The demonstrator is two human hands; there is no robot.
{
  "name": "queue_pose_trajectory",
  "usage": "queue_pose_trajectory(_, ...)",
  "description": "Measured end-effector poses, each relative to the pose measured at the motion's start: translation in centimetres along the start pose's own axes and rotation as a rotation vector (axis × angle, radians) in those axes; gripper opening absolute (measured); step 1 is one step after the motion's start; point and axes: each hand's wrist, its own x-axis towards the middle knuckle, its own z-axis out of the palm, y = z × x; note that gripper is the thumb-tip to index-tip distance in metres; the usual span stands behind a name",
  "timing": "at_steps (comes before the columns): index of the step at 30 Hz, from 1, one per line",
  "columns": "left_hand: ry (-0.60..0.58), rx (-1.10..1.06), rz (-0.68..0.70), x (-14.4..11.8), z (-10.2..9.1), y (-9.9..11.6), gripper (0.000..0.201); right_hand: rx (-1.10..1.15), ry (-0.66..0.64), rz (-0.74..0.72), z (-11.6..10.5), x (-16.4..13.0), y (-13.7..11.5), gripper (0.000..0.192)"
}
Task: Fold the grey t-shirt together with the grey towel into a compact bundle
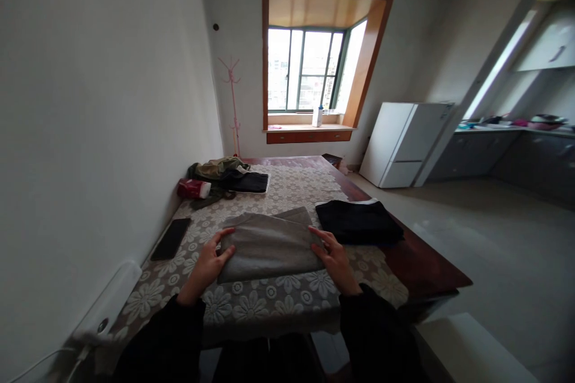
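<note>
Grey folded cloth [268,245] lay on the lace-covered worktop [287,302], left hand [207,266] and right hand [335,257] pressing flat with spread fingers on its sides. A black folded garment [358,221] looked finished; an olive crumpled pile [218,170] remained unfolded.

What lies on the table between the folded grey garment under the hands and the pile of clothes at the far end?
Head view: only bare floral tablecloth lies between the grey garment and the clothes pile; nothing rests on that stretch.

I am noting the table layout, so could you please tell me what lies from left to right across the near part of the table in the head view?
Black phone → left hand → folded grey cloth → right hand → folded black garment.
</note>
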Motion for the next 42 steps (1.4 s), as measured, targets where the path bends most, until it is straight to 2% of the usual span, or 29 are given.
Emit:
queue_pose_trajectory(2, -0.015, 0.186, -0.037, 0.6, -0.5, -2.0, 0.050, -0.149, -0.050, -0.024, 1.6, 0.6, 1.0, 0.042)
queue_pose_trajectory(5, -0.012, 0.282, -0.075, 0.0, -0.5, -4.1, 0.047, -0.394, -0.088, -0.077, 2.7, 0.2, 1.9, 0.042)
queue_pose_trajectory(7, 0.037, 0.387, -0.081, -0.7, -0.3, -4.1, 0.046, -0.571, -0.063, -0.140, 2.9, 0.0, 1.1, 0.044)
queue_pose_trajectory(9, 0.094, 0.542, -0.016, -0.9, 0.4, -2.8, 0.045, -0.701, -0.056, -0.219, 3.6, 0.1, -0.8, 0.045)
queue_pose_trajectory(12, 0.098, 0.725, 0.200, 0.2, 2.7, -0.1, 0.049, -0.758, -0.156, -0.309, 6.4, 1.3, -3.8, 0.044)
queue_pose_trajectory(14, 0.054, 0.800, 0.271, 1.3, 5.0, 0.9, 0.051, -0.807, -0.238, -0.303, 8.9, 2.2, -4.5, 0.046)
queue_pose_trajectory(17, 0.027, 0.845, 0.252, 2.4, 8.0, 0.4, 0.054, -0.904, -0.330, -0.218, 11.8, 2.8, -3.2, 0.053)
queue_pose_trajectory(19, 0.024, 0.860, 0.227, 2.4, 9.1, -0.9, 0.056, -0.930, -0.368, -0.167, 12.6, 2.8, -1.7, 0.056)
queue_pose_trajectory(22, 0.016, 0.890, 0.210, 2.1, 9.5, -2.9, 0.059, -0.924, -0.389, -0.146, 12.6, 2.6, 0.0, 0.058)
queue_pose_trajectory(25, 0.001, 0.914, 0.207, 2.1, 9.4, -3.8, 0.062, -0.934, -0.394, -0.144, 12.5, 2.6, 0.3, 0.060)
queue_pose_trajectory(31, -0.017, 0.931, 0.210, 2.6, 9.4, -4.1, 0.063, -0.926, -0.411, -0.139, 12.5, 2.9, 0.3, 0.061)
queue_pose_trajectory(37, -0.040, 0.929, 0.226, 2.6, 8.7, -4.2, 0.062, -0.905, -0.461, -0.124, 11.9, 3.2, 0.4, 0.061)
queue_pose_trajectory(42, -0.036, 0.892, 0.215, 2.2, 8.4, -3.6, 0.060, -0.898, -0.428, -0.148, 12.0, 2.9, 0.1, 0.060)
